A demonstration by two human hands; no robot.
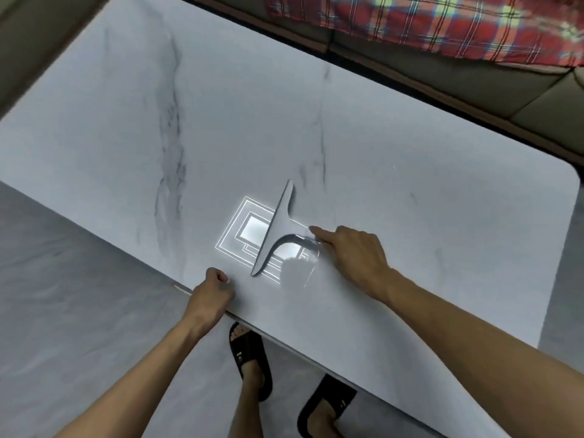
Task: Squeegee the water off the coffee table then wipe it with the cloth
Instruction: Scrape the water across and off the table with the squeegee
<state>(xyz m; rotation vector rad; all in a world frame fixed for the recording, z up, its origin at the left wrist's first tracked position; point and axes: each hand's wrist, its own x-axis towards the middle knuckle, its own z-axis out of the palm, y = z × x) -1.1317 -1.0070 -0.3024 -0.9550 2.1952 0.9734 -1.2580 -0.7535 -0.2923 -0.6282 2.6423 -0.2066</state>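
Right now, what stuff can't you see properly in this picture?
- Cloth: none shows in the head view.
- Water on the coffee table: the ceiling-light glare by the squeegee hides any wet film.
- Right hand: whether it grips the squeegee handle; blur and glare hide the contact.
- Left hand: closed at the table edge; what it holds, if anything, is hidden.
- Plaid fabric: cut off by the top edge.

I see a white marble table [316,128] with grey veins — a grey squeegee [275,230] lies on it, beside a patch of water [297,275] near the front edge.
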